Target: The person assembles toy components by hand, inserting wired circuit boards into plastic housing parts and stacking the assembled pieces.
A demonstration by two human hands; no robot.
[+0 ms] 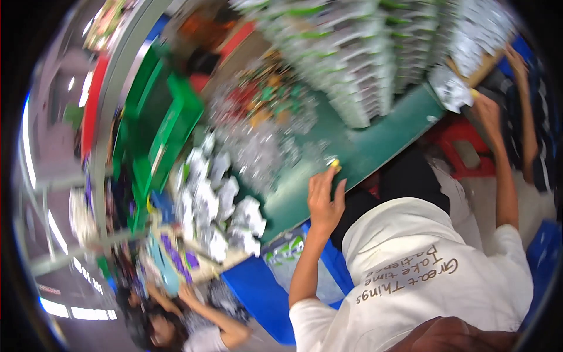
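Observation:
My left hand (324,199) is over the near edge of the green tabletop (375,144), thumb apart and fingers partly bent, with a yellow tip on one finger. Just beyond that fingertip lie small clear plastic pieces (319,151). Out to the right, my right hand (485,112) pinches the edge of a crumpled white and silvery packet (451,89) at the table's end; a yellow tip shows there too. Motion blur hides fine detail. Tall stacks of white, green-edged packets (352,64) stand between and beyond my hands.
A heap of clear plastic pieces (252,144) lies left of centre, with red, green and gold pieces (272,97) behind it. Silvery white packets (214,199) are piled further left. Green crates (158,123) and a blue bin (252,293) flank the table. Other people (170,328) sit nearby.

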